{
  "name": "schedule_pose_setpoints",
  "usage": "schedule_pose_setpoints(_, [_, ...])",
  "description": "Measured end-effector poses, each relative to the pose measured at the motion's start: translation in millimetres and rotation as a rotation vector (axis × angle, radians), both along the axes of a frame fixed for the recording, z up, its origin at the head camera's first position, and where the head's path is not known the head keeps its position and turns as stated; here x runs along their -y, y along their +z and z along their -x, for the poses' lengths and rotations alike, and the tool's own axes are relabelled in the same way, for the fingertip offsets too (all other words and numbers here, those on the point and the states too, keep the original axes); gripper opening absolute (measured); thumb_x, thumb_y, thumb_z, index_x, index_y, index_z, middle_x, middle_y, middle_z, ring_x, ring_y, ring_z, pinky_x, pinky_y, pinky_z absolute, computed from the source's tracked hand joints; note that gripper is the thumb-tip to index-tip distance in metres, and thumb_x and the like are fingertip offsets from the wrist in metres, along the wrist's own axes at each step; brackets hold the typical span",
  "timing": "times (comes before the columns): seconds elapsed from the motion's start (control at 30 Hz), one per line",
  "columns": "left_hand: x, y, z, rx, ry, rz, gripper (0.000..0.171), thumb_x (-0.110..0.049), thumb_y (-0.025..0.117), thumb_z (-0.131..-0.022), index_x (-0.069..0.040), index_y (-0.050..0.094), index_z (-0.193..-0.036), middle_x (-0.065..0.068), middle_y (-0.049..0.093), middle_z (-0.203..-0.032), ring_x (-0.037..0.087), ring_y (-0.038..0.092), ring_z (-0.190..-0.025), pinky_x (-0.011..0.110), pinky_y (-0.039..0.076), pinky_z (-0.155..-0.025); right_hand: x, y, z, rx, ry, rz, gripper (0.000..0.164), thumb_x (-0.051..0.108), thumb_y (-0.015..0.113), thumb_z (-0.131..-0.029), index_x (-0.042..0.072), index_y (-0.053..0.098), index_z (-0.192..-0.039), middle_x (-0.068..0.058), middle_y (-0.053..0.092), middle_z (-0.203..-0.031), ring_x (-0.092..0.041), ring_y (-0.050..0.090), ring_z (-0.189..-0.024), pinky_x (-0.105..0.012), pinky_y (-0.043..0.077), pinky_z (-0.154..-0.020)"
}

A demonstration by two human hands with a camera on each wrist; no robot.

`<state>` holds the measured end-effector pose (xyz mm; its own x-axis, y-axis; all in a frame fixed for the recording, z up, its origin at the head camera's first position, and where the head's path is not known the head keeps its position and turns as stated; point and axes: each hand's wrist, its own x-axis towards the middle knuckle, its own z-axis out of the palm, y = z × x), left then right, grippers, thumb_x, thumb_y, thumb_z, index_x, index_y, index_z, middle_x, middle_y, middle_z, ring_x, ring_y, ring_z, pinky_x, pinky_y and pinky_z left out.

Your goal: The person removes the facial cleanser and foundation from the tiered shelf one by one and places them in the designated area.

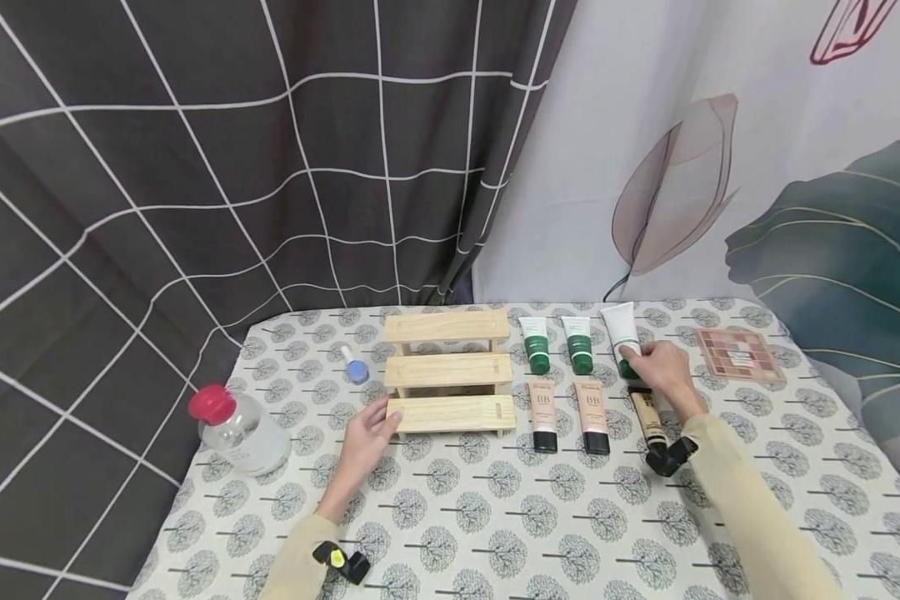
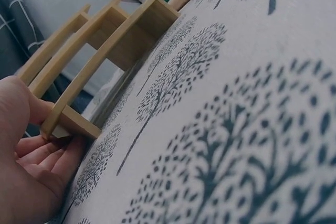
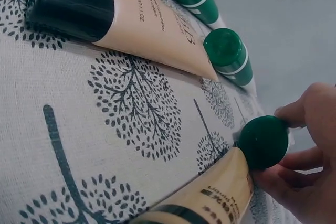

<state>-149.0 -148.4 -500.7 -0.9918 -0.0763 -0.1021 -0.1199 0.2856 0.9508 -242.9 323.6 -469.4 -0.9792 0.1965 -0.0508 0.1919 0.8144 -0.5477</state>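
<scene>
My left hand [image 1: 364, 439] grips the left end of the lowest step of a three-step wooden rack [image 1: 453, 414]. In the left wrist view the thumb lies over the wooden rack [image 2: 79, 85], with fingers curled beneath its end. On the right, my right hand [image 1: 666, 373] pinches a white and green squeeze tube [image 1: 619, 322] near its green cap [image 3: 263, 142], between thumb and fingers. Just below that cap lies a beige tube with a dark cap [image 1: 649, 419], its end close to the green cap. Two similar green tubes [image 1: 537, 346] lie left of the held one.
Two pink BB cream tubes [image 1: 543, 406] lie right of the rack. A makeup palette [image 1: 740, 355] is at the far right. Left stand a clear bottle with a red cap [image 1: 243, 433] and a small blue and white item [image 1: 356, 369]. Curtains [image 1: 330, 167] hang behind the table.
</scene>
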Motion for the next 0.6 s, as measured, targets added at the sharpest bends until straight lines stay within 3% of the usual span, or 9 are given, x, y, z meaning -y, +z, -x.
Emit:
schedule_pose_setpoints(0.27, [-1.3,1.1,3.4,-0.006,-0.013,0.003,0.059,-0.025,0.064,-0.100,0.003,0.044,-0.149,0.029,0.049,-0.149,0.042,0.054,-0.135,0.041,0.050,-0.111,-1.0,5.7,1.6,0.039,0.008,-0.008,0.045,0.040,0.049,-0.103,0.004,0.056,-0.077,-0.006,0.053,-0.067,-0.021,0.049,-0.064,-0.025,0.039,-0.053])
schedule_pose_setpoints(0.4, [-1.6,4.8,7.0,-0.017,-0.055,0.054,0.061,-0.022,0.062,-0.101,0.004,0.039,-0.151,0.029,0.047,-0.150,0.042,0.054,-0.135,0.040,0.051,-0.111,-3.5,6.2,0.0,0.029,0.017,-0.026,0.048,0.036,0.046,-0.104,-0.009,0.059,-0.094,-0.020,0.059,-0.079,-0.029,0.055,-0.072,-0.032,0.047,-0.056])
schedule_pose_setpoints(0.5, [-1.0,12.7,9.1,-0.027,-0.077,0.124,0.063,-0.020,0.060,-0.102,0.003,0.034,-0.154,0.028,0.046,-0.152,0.040,0.052,-0.137,0.042,0.050,-0.112,-2.3,9.0,-4.3,0.017,0.041,-0.047,0.059,0.036,0.046,-0.105,-0.020,0.053,-0.121,-0.038,0.060,-0.106,-0.045,0.060,-0.091,-0.050,0.057,-0.073])
schedule_pose_setpoints(0.6, [0.8,24.5,8.9,-0.050,-0.091,0.227,0.067,-0.022,0.059,-0.102,0.002,0.029,-0.156,0.027,0.042,-0.156,0.042,0.048,-0.141,0.050,0.045,-0.117,3.2,14.7,-10.1,0.026,0.079,-0.050,0.071,0.038,0.045,-0.105,-0.024,0.037,-0.138,-0.048,0.046,-0.129,-0.058,0.050,-0.114,-0.068,0.050,-0.096])
